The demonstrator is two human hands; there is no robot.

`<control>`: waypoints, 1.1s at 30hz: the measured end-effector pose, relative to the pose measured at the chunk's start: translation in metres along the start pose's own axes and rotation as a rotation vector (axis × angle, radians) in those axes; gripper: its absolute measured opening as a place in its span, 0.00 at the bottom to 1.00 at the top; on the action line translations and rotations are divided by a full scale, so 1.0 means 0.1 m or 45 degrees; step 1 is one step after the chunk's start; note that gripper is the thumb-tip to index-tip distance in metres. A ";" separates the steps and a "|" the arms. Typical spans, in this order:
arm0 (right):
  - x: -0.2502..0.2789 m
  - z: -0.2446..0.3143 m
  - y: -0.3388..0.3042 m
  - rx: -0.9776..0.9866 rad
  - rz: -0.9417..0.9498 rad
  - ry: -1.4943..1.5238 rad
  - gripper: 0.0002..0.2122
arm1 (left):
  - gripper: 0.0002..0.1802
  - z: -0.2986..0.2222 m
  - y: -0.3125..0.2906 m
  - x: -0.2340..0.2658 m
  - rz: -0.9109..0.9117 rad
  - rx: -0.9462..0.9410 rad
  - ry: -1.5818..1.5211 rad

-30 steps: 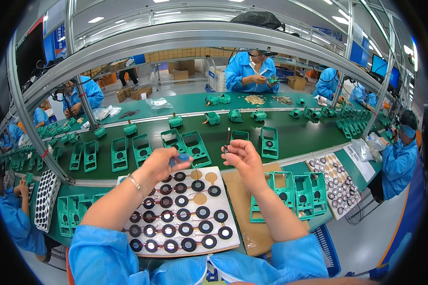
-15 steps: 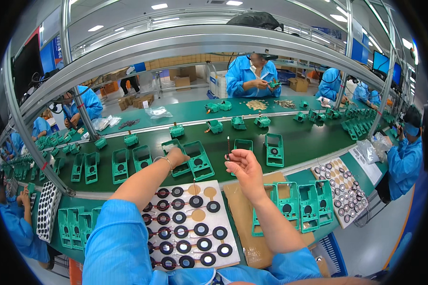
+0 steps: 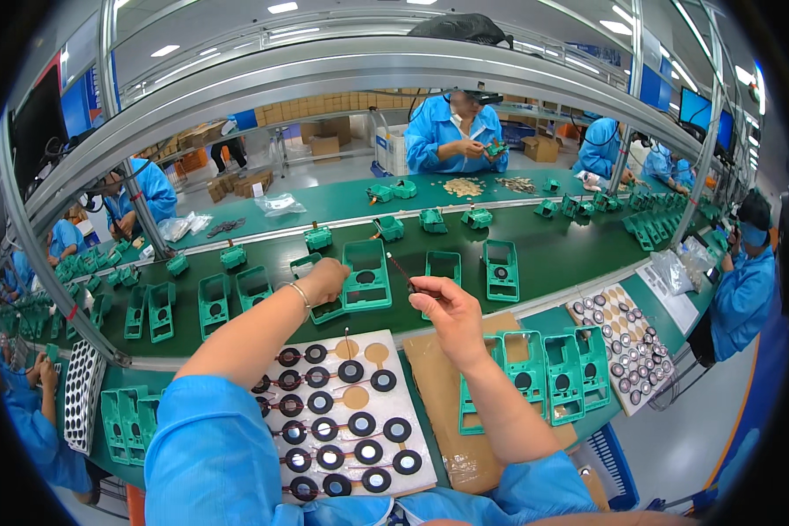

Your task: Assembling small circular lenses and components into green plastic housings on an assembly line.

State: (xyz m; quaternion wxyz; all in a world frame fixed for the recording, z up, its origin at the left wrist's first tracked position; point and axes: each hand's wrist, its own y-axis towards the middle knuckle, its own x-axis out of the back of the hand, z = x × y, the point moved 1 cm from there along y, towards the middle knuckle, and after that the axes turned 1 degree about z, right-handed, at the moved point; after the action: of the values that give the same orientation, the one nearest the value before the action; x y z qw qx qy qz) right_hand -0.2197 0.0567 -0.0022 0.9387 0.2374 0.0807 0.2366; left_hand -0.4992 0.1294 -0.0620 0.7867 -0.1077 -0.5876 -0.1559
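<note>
My left hand (image 3: 324,282) reaches over the conveyor, its fingers closed on the edge of a green plastic housing (image 3: 366,302), which stands tilted up. Behind that hand, another green housing (image 3: 328,313) lies partly covered. My right hand (image 3: 447,317) is just to the right, thumb and fingers pinching a small speaker whose dark body is mostly hidden. Its thin dark-red wire (image 3: 400,268) sticks up toward the held housing and ends in a white tip. Below my hands lies a white foam tray (image 3: 373,346) with rows of black-ringed speakers (image 3: 361,423) and their wires.
Green housings (image 3: 501,270) line the dark green belt (image 3: 535,237). More housings (image 3: 565,377) stand on brown cardboard (image 3: 438,377) at right, beside a board of small round parts (image 3: 627,351). A metal frame bar (image 3: 324,74) crosses overhead. Co-workers in blue (image 3: 447,140) sit across and alongside.
My left hand has raised the housing from the belt and tilted it up. My right hand has turned, so the speaker's wire now leans left toward the housing. The whole view has shifted slightly.
</note>
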 end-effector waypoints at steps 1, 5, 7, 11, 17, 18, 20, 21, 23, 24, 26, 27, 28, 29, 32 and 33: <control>0.09 0.00 -0.02 0.023 -0.064 -0.057 0.10 | 0.08 -0.27 -0.03 0.42 0.020 0.485 -0.845; -0.13 0.21 -0.05 0.182 -0.038 -0.190 0.11 | 0.05 -0.60 -0.71 0.98 -0.109 0.916 -1.970; -0.29 0.36 -0.11 0.441 0.054 -0.603 0.11 | 0.08 -0.78 -0.98 1.07 -0.249 0.782 -2.226; -0.44 0.51 -0.26 0.798 0.114 -0.936 0.14 | 0.11 -1.16 -1.45 1.40 -0.316 0.633 -2.408; -0.61 0.57 -0.45 0.985 0.195 -1.031 0.13 | 0.19 -1.41 -1.87 1.42 -0.458 0.617 -2.512; -0.63 0.56 -0.47 0.989 0.206 -1.032 0.13 | 0.19 -1.43 -1.91 1.41 -0.468 0.618 -2.518; -0.69 0.56 -0.52 0.980 0.221 -1.022 0.11 | 0.19 -1.49 -2.01 1.42 -0.457 0.624 -2.449; -0.71 0.58 -0.53 0.996 0.230 -1.017 0.11 | 0.18 -1.51 -2.05 1.41 -0.478 0.629 -2.431; -0.73 0.60 -0.57 0.993 0.249 -1.019 0.11 | 0.18 -1.53 -2.09 1.40 -0.487 0.600 -2.455; -0.74 0.61 -0.59 0.987 0.259 -1.017 0.12 | 0.18 -1.54 -2.10 1.40 -0.489 0.573 -2.471; -0.74 0.61 -0.60 0.996 0.278 -1.025 0.13 | 0.18 -1.55 -2.12 1.40 -0.490 0.570 -2.477; -0.73 0.61 -0.61 1.004 0.289 -1.029 0.14 | 0.18 -1.55 -2.12 1.38 -0.480 0.567 -2.478; -0.73 0.61 -0.61 1.005 0.292 -1.033 0.14 | 0.18 -1.55 -2.13 1.38 -0.467 0.562 -2.478; -0.73 0.61 -0.61 0.995 0.300 -1.025 0.14 | 0.18 -1.56 -2.13 1.38 -0.469 0.559 -2.481; -0.72 0.62 -0.62 0.980 0.311 -1.013 0.13 | 0.19 -1.58 -2.13 1.40 -0.486 0.550 -2.473; -0.72 0.62 -0.62 0.975 0.314 -1.010 0.13 | 0.18 -1.60 -2.13 1.41 -0.486 0.527 -2.512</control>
State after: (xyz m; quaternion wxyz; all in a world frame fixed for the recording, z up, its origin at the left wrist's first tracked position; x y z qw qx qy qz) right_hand -0.2411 -0.0512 0.0251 0.7094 0.6394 -0.2267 0.1911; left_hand -0.3996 -0.1416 0.0245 -0.0816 0.0451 -0.9955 -0.0161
